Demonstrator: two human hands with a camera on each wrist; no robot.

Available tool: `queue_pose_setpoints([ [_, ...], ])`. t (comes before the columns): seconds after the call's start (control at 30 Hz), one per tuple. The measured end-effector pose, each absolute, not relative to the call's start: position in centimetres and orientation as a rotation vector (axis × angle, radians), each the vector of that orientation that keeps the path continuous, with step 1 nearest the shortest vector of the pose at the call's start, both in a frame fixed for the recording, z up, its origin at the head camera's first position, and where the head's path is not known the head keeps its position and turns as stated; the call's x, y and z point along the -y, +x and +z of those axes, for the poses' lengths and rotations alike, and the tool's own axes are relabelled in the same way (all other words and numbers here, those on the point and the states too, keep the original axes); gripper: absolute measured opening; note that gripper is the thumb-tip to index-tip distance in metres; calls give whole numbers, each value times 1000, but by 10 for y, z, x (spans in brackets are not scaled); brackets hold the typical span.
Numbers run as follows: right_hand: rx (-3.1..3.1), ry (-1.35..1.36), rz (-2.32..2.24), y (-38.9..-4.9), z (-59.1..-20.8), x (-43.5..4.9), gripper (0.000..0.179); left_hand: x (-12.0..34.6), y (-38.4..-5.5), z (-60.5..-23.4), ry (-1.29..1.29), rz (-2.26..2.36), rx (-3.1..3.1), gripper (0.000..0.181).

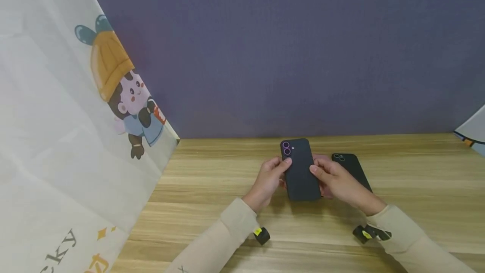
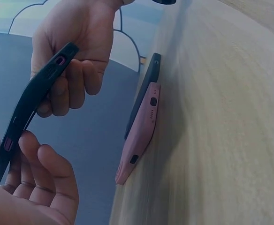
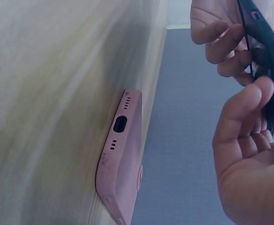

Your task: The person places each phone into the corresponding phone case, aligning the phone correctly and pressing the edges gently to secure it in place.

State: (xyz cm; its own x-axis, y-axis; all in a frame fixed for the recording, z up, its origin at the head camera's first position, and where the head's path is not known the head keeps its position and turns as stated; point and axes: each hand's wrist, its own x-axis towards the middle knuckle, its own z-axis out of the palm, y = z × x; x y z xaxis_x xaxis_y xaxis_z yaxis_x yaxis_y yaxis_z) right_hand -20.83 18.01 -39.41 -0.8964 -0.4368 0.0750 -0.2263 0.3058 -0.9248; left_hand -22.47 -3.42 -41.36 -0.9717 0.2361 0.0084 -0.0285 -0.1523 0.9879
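Observation:
A phone in a dark case [image 1: 301,180] is held up off the table, its back and two purple-ringed camera lenses facing me in the head view. My left hand [image 1: 267,180] grips its left edge, thumb on the back and fingers curled behind. On the opposite edge, my right hand [image 1: 342,184] pinches it the same way. Below and behind lies a pink-cased phone [image 3: 120,154] on the table, mostly covered by the hands and the held phone in the head view. Just right of it rests another black phone [image 1: 352,169], lenses up, partly hidden by my right hand.
The wooden table [image 1: 212,180] ends at a dark blue-grey panel [image 1: 288,54]. A white cloth [image 1: 45,117] with a cartoon figure hangs along the left. Small black devices [image 1: 262,236] are strapped at both wrists.

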Motion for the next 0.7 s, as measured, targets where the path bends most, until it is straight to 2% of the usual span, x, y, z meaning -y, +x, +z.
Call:
queue_pose_setpoints([
  [0.2,-2327,-578,-1679,-210,-394,-182,45,34,-223,-415,245,2218,-1909,19],
  [0.7,-2393,-510,-1697,-212,-396,-181,42,34,-223,-416,294,2170,-1935,23],
])
